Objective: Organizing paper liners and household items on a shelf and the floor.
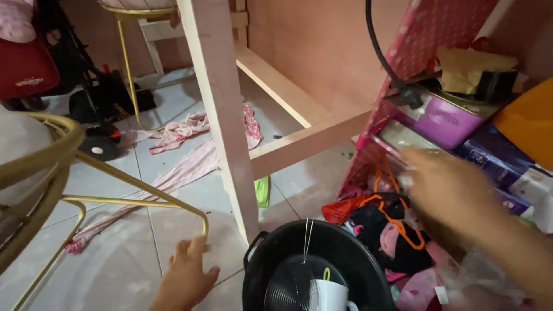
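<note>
I am reaching my right hand toward the lower shelf of the pink polka-dotted shelf unit. The hand is blurred, so I cannot tell whether its fingers are spread or curled, and I cannot make out anything held in it. It is hovering just above the tangled heap of black and pink cloth items with an orange cord looped through them, which is lying at the foot of the shelf, beside the black plastic bucket.

My left hand is lying open, fingers loosely spread, close over the pale tiled floor, holding nothing, near the leg of the gold metal wire chair. It is sitting between that chair and the unpainted wooden table leg.

To do this reach well, I judge I should be steadying myself on the left hand and slowing the right, since the heap is tangled and the cord could drag other pieces along.

On the shelf, a round purple tin with a white label patch is sitting up top, with crumpled brown paper over it. To its right a flat orange package is leaning, and below are dark blue rectangular packs with pale printing. A white cup with a handle is resting in the bucket.
</note>
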